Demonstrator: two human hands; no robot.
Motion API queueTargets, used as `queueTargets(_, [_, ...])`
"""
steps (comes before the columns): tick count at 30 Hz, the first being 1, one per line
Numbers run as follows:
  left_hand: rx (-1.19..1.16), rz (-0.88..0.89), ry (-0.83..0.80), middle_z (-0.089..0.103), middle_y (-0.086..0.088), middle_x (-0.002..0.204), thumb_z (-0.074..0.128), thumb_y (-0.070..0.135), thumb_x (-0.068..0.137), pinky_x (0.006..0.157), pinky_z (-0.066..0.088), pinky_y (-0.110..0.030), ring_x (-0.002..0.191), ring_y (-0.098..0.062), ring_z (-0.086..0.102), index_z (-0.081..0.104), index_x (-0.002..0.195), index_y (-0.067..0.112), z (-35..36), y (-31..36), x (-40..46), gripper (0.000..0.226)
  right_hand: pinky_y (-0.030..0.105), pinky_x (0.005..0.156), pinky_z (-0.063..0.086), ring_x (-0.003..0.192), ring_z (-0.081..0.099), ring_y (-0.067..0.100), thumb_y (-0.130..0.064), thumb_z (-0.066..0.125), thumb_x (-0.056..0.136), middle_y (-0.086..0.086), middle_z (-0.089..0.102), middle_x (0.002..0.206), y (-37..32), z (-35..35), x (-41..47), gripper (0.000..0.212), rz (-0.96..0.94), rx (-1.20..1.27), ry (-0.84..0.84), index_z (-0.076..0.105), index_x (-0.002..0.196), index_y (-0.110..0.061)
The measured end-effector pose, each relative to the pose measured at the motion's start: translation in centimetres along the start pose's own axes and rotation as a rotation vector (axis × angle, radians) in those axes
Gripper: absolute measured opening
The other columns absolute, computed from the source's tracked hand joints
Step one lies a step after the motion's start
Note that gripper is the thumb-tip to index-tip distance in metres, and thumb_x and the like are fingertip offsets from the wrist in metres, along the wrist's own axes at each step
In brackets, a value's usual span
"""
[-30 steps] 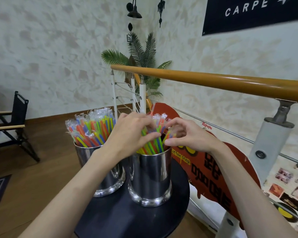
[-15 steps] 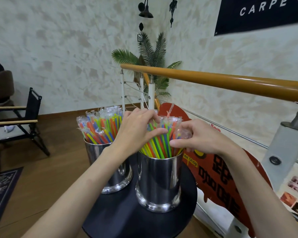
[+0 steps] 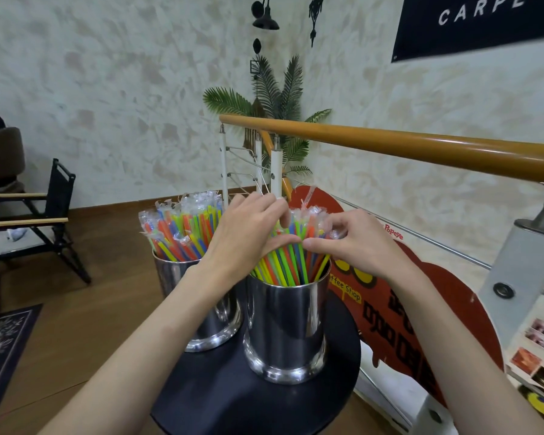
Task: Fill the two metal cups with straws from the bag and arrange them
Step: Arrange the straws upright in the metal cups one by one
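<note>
Far left: a dark folding chair (image 3: 29, 221) with wooden armrests stands on the wooden floor (image 3: 85, 309); the corner of a patterned rug (image 3: 0, 346) lies below it.
Left cup (image 3: 208, 312): shiny metal, upright on the round black table (image 3: 233, 400), packed with wrapped coloured straws (image 3: 179, 229) that fan out above its rim.
Left hand (image 3: 245, 237): reaches over the gap between the cups, fingers curled round the near-left side of the right cup's straw bundle (image 3: 291, 262), thumb pressed on the straws in front.
Right cup (image 3: 285, 328): metal, upright, just beside the left cup and nearer the camera; the two look to be touching or nearly so, cannot tell which. Green, yellow, orange and blue straws stand in it, clear wrapper tips on top.
Right hand (image 3: 355, 243): grasps the same bundle from the right, fingers curled over the wrapper tips, thumb tip almost meeting the left thumb.
Behind: a palm plant (image 3: 280, 98) in the corner against the mottled wall.
Right: an orange wooden handrail (image 3: 421, 147) runs across, with a red cut-out sign (image 3: 421, 309) under it reading "Coffee Shop".
Top right: a dark banner (image 3: 471, 23) with white letters "CARPE".
</note>
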State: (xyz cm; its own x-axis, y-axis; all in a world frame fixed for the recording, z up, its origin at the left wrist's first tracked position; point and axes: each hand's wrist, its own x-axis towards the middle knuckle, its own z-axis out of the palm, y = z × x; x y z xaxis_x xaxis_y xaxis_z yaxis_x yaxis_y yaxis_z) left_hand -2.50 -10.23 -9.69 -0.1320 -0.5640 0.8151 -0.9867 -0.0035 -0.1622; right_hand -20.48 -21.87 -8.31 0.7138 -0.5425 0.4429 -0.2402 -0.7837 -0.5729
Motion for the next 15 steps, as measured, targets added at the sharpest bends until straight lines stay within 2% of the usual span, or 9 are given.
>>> queueTargets(2, [-0.12,-0.047,-0.075,0.051,0.013,0.078,0.063,0.049,0.085,0.067,0.033,-0.031,0.076,-0.013,0.048,0.06,0.089,0.023,0.08,-0.03,0.0,0.027,0.009,0.05,0.036,0.051,0.052,-0.007,-0.034,0.086,0.079,-0.026,0.056,0.049,0.09,0.2,0.03,0.033,-0.019,0.045,0.032,0.059,0.06,-0.03])
queueTargets(4, [-0.249,-0.125,-0.127,0.053,0.016,0.078,0.062,0.048,0.088,0.07,0.033,-0.032,0.078,-0.006,0.046,0.064,0.092,0.027,0.25,-0.11,0.0,0.021,0.011,0.051,0.037,0.053,0.053,-0.004,-0.035,0.089,0.075,-0.023,0.06,0.055,0.34,0.42,0.2,0.028,-0.029,0.065,0.064,0.063,0.066,-0.026])
queueTargets(7, [-0.386,-0.198,-0.136,0.055,0.022,0.079,0.057,0.056,0.088,0.075,0.038,-0.033,0.081,0.004,0.048,0.067,0.093,0.032,0.38,-0.15,0.02,0.026,0.016,0.053,0.036,0.055,0.051,-0.001,-0.036,0.09,0.072,-0.013,0.062,0.06,0.62,0.68,0.42,0.026,-0.036,0.08,0.073,0.068,0.074,-0.022])
queueTargets(9, [-0.42,-0.215,-0.144,0.058,0.02,0.08,0.056,0.063,0.085,0.078,0.042,-0.034,0.083,0.006,0.05,0.067,0.093,0.033,0.3,-0.05,0.09,0.033,0.019,0.055,0.038,0.058,0.053,0.001,-0.038,0.091,0.07,-0.007,0.064,0.067,0.62,0.75,0.47,0.03,-0.046,0.064,0.074,0.07,0.08,-0.02])
queueTargets(11, [-0.444,-0.232,-0.144,0.06,0.017,0.08,0.06,0.065,0.083,0.078,0.044,-0.035,0.083,0.006,0.051,0.067,0.091,0.033,0.25,0.1,0.14,0.034,0.016,0.056,0.037,0.059,0.052,0.0,-0.037,0.092,0.069,-0.008,0.062,0.067,0.57,0.77,0.47,0.033,-0.055,0.054,0.067,0.07,0.083,-0.019])
queueTargets(15, [-0.436,-0.264,-0.107,0.06,0.018,0.078,0.07,0.052,0.085,0.078,0.047,-0.04,0.08,0.005,0.051,0.067,0.086,0.032,0.4,0.31,0.09,0.021,0.013,0.059,0.041,0.061,0.056,-0.002,-0.032,0.095,0.066,-0.01,0.062,0.07,0.51,0.58,0.4,0.036,-0.049,0.089,0.002,0.071,0.09,-0.023])
